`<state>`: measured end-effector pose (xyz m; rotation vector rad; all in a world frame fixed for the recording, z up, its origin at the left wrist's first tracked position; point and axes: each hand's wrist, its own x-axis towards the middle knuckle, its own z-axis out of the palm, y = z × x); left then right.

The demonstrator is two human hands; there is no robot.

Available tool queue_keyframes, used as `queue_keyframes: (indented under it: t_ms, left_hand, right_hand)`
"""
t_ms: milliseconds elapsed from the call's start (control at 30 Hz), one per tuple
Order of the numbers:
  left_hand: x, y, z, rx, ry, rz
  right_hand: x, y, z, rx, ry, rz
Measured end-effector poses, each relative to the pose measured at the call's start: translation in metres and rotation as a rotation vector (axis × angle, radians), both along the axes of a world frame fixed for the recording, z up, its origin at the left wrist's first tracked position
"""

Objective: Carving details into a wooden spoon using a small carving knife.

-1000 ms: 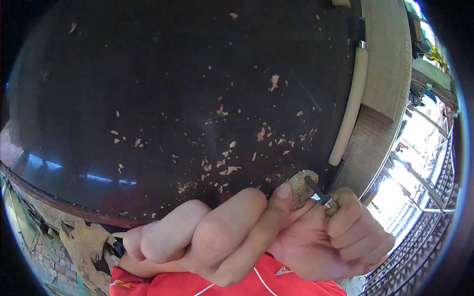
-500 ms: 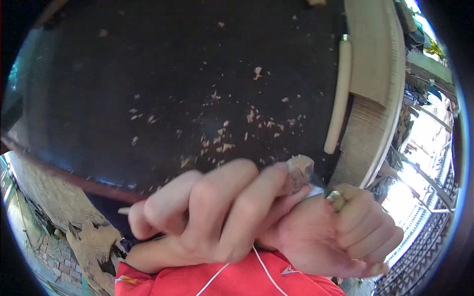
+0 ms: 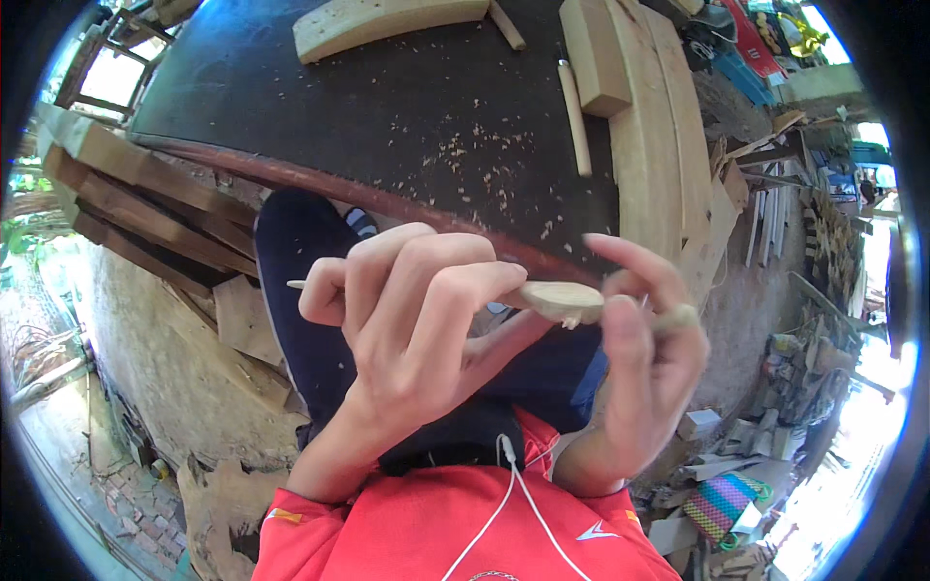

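Note:
A small wooden spoon [image 3: 554, 298] is held in my left hand [image 3: 412, 310], whose fingers curl round its handle. The pale oval end sticks out to the right with a curled shaving under its edge, and the handle's thin tip shows beyond my little finger. My right hand [image 3: 654, 339] is close to the oval end, thumb and index finger raised and the other fingers bent. Motion blurs it; a thin glint and a yellowish piece show between its fingers, apparently a small tool mostly hidden. Both hands are above my lap, at the near edge of the dark table [image 3: 339, 107].
Wood shavings [image 3: 475, 160] lie scattered on the table. A round-handled tool [image 3: 575, 118] rests beside thick wooden blocks [image 3: 601, 68] at the right. A curved wooden piece [image 3: 387, 24] is at the far side. Boards [image 3: 145, 194] are stacked left; a woven bag [image 3: 722, 508] stands lower right.
My view has shifted back, showing more of the table and floor. My hands have come away from the table edge; my right hand has turned, its fist loosened and index finger raised.

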<state>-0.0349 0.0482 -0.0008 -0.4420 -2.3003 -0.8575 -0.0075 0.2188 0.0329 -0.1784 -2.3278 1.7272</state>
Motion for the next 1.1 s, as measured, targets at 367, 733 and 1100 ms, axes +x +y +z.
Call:
queue_keyframes:
  t_ms: [367,733,1100]
  left_hand:
    - [0.041,-0.010,0.027,-0.082,0.093,-0.105]
    - [0.058,0.010,0.031,0.108,0.036,-0.198]
    - [0.065,0.011,0.041,0.319,-0.208,-0.277]
  right_hand:
    - [0.037,-0.013,0.011,0.310,0.419,0.159]
    - [0.042,-0.002,0.011,0.220,0.563,0.083]
    - [0.037,0.010,0.017,0.011,0.448,0.168]
